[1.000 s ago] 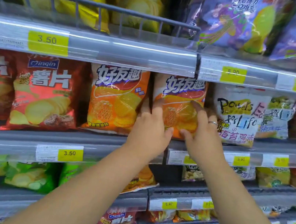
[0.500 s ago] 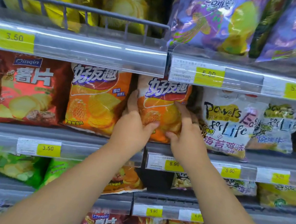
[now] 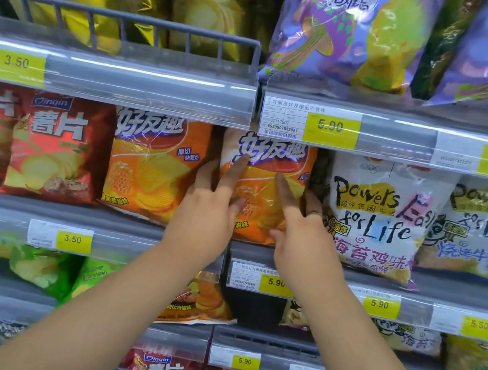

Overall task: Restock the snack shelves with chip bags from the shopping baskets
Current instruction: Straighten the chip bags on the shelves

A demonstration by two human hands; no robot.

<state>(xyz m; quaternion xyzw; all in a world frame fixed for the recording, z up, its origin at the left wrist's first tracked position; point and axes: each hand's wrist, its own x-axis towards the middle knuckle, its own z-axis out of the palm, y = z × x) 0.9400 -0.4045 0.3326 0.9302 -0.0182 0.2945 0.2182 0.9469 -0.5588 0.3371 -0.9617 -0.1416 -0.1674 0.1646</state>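
Head camera: your two hands are up at the middle grey metal shelf [image 3: 66,211], both on the glossy orange chip bag with white-and-purple lettering [image 3: 261,187]. That bag stands upright on the shelf just behind the price strip. It sits between a matching orange chip bag [image 3: 152,167] on its left and a white chip bag printed "Powers Easy for Life" [image 3: 371,218] on its right.

Your left hand [image 3: 209,211] lies against the bag's left side with its fingers straight and spread. The forefinger reaches up across the front to the lettering, and the others sit at the left edge. Your right hand [image 3: 301,235] is spread flat too, with the forefinger pressed on the bag's front and the other fingers at the gap beside the white bag.

A red chip bag [image 3: 53,148] stands further left. On the rail above, a yellow price label [image 3: 331,131] reads 5.90.
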